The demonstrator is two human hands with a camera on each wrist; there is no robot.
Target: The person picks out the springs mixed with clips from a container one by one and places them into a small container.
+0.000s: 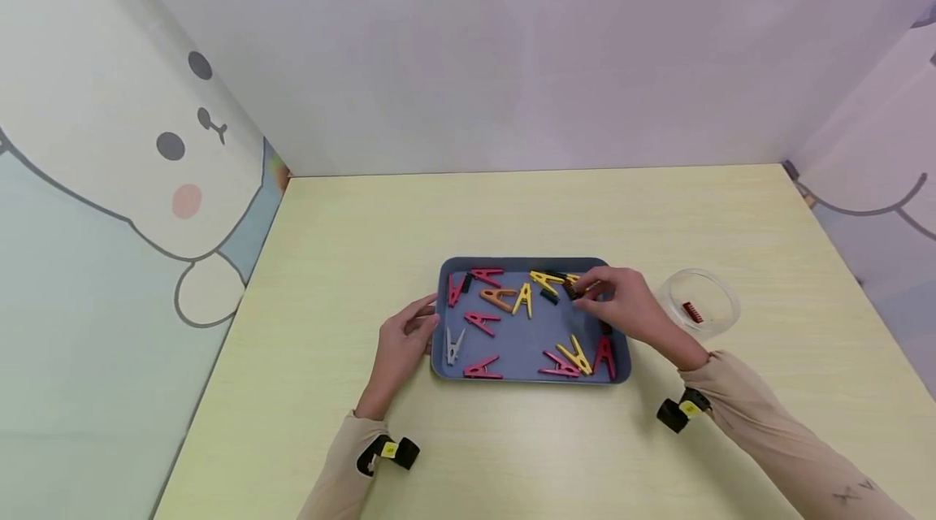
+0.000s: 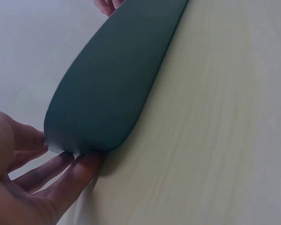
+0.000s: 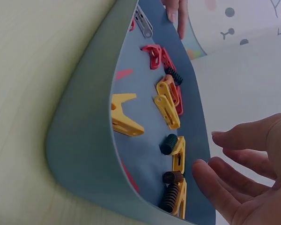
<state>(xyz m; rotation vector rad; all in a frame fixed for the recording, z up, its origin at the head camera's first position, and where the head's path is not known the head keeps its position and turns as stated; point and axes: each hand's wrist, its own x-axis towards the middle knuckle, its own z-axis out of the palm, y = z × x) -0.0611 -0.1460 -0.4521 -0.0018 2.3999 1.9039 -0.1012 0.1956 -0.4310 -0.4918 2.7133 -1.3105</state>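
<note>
A blue-grey tray [image 1: 512, 341] holds several plastic clips shaped like clothespins, in pink-red, yellow, orange and grey, among them a yellow clip [image 1: 574, 356], an orange clip [image 1: 498, 298] and a grey clip [image 1: 454, 345]. Small dark ribbed pieces lie among them, including a green one [image 3: 169, 144] and a brown one [image 3: 172, 177]. My left hand [image 1: 404, 339] touches the tray's left end with extended fingers. At the tray's far right, my right hand [image 1: 621, 301] hovers by the brown piece; in the right wrist view its thumb and fingers are apart, with nothing between them.
Right of the tray, partly behind the right forearm, stands a clear round container [image 1: 704, 280] with a dark red ribbed piece [image 1: 691, 312] inside. Everything stands on a pale wooden table [image 1: 351, 236]. A white wall [image 1: 512, 57] rises behind it.
</note>
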